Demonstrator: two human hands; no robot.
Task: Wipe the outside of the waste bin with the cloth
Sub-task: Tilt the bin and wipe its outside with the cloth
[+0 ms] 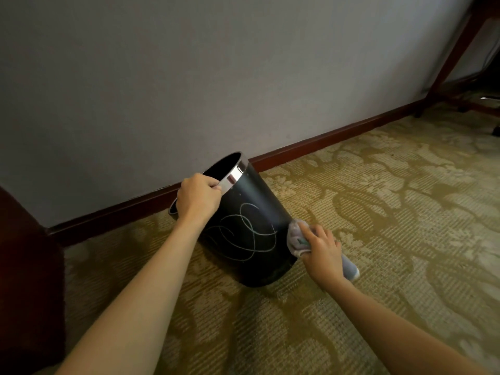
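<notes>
Tilting the bin (251,226) is what my left hand (198,197) is for right now: its fingers are curled over the chrome rim (234,174), thumb side toward me, and it leans the bin over toward the wall (189,77) so that the dark side faces up at me. As far as I can see only the bottom edge nearest me bears on the carpet (378,212), so I judge that this grasp is also what keeps it from rolling or dropping.

My right hand (320,246) grips the cloth (296,236), bunched into a pad, with a loose end trailing out behind the hand. The pad is pressed against the bin's right flank, low down near the base. That spot lies beside the pale scribbles (243,234), loops of what looks like chalk across the middle of the side. They are still whole, so I take it the wiping has barely begun and the marked patch is what the cloth must cover next.

The bin lies on the carpet near the skirting board (311,143), its mouth turned away from me toward the wall. What I see of the inside is dark and shows nothing in it, though most of the interior is hidden from my view.
</notes>
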